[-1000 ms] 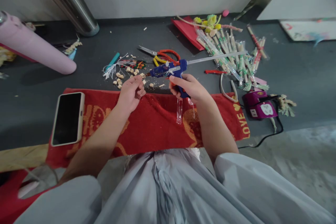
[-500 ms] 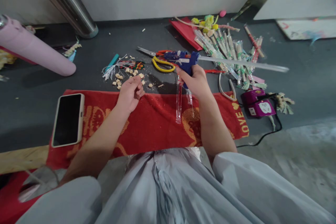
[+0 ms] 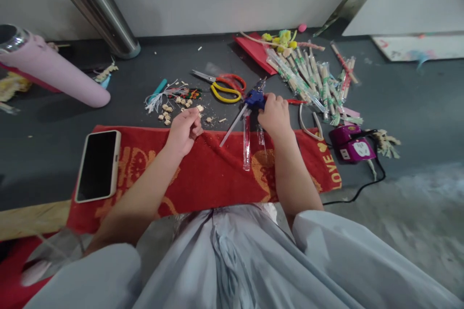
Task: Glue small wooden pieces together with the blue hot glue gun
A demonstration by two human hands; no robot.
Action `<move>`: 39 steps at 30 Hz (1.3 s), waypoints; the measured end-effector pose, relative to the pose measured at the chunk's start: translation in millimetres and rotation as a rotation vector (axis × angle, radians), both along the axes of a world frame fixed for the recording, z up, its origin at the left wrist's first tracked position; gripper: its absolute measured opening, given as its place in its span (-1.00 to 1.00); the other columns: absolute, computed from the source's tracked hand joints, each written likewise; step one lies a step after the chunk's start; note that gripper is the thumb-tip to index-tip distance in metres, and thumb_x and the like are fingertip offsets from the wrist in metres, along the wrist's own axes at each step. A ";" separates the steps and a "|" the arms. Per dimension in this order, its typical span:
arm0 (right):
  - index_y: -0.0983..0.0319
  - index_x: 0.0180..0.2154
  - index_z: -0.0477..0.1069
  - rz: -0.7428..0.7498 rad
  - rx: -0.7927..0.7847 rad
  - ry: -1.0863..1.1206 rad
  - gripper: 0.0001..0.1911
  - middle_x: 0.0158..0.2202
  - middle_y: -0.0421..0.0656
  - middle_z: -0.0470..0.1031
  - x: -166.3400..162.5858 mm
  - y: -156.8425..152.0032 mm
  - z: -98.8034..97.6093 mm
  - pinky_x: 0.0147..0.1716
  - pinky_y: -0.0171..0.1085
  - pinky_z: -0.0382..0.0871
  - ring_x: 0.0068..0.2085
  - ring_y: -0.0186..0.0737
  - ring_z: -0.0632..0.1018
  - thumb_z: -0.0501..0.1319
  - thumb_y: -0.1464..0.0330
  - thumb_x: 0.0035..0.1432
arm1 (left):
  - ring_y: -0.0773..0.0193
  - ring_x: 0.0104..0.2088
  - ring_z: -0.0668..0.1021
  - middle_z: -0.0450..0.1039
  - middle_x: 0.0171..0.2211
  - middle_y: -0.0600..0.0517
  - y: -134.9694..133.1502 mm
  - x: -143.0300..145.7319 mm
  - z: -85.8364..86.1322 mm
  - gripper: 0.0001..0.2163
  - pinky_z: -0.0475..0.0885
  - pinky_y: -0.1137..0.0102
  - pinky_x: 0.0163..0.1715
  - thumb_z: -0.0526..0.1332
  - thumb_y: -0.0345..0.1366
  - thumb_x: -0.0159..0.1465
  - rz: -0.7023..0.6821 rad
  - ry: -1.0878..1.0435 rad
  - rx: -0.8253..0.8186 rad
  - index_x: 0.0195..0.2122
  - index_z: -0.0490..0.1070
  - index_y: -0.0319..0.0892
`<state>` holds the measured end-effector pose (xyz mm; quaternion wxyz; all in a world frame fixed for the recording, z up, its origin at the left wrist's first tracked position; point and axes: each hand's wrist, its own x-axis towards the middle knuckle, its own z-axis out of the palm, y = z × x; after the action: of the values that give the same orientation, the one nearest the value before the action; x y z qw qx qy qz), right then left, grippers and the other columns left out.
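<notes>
Head view: plastic glue gun [image 3: 255,100]

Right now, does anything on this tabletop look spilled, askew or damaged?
Mildly untidy: small pale pieces lie scattered loose on the dark tabletop, many just beyond the left hand, which looks odd because they are strewn rather than gathered. Nothing looks clearly damaged.

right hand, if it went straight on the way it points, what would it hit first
Beyond the blue glue gun in its grasp, the right hand would probably meet the flat red packet first, though it might pass above it; depth is unclear.
</notes>
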<state>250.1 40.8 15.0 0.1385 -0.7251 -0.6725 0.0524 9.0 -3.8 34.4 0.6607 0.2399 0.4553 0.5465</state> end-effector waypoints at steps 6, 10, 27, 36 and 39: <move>0.49 0.14 0.36 0.001 -0.014 -0.011 -0.49 0.03 0.36 0.46 -0.9 -10.6 10.6 0.04 0.16 0.34 0.11 0.36 0.45 0.07 0.51 0.15 | 0.55 -0.73 0.21 0.23 -0.69 0.24 1.6 0.1 -0.4 -0.81 0.10 0.60 -0.69 0.27 -0.40 0.33 0.002 -0.023 -0.027 -0.41 0.32 -0.20; 0.44 0.09 0.39 0.047 0.110 -0.049 -0.55 0.01 0.31 0.47 -13.3 -16.1 33.0 0.04 0.17 0.34 0.07 0.32 0.46 0.07 0.41 0.21 | 0.54 -0.73 0.22 0.23 -0.69 0.23 1.7 1.6 0.8 -0.80 0.12 0.59 -0.67 0.17 -0.46 0.38 0.021 -0.048 -0.050 -0.41 0.29 -0.19; 0.30 -0.13 0.58 0.674 -0.039 -0.092 -0.72 -0.11 0.02 0.63 -160.6 92.5 46.2 0.01 -0.15 0.35 -0.05 -0.03 0.56 0.13 0.45 0.22 | 0.56 -0.73 0.19 0.19 -0.68 0.25 3.1 0.7 -4.8 -0.81 0.06 0.59 -0.67 0.16 -0.43 0.42 -0.018 -0.147 -0.090 -0.38 0.31 -0.21; 0.30 -0.14 0.60 0.770 -0.053 -0.271 -0.74 -0.08 0.05 0.62 -202.9 138.3 27.1 -0.03 -0.13 0.36 -0.05 -0.02 0.55 0.20 0.49 0.17 | 0.55 -0.74 0.19 0.19 -0.69 0.25 3.5 -1.2 -5.4 -0.77 0.11 0.56 -0.64 0.15 -0.42 0.43 -0.011 -0.195 -0.130 -0.42 0.28 -0.20; 0.32 -0.17 0.60 0.798 -0.075 -0.277 -0.78 -0.11 0.07 0.62 -206.4 143.9 23.8 -0.01 -0.11 0.38 -0.04 0.01 0.58 0.22 0.49 0.17 | 0.56 -0.75 0.18 0.19 -0.70 0.25 2.9 -1.3 -4.5 -0.76 0.10 0.56 -0.64 0.15 -0.42 0.43 -0.015 -0.199 -0.139 -0.42 0.28 -0.20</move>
<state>43.7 184.7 38.8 -0.0110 -0.4125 -0.9105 0.0285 7.7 -0.9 29.9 0.7219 0.1415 0.4224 0.5295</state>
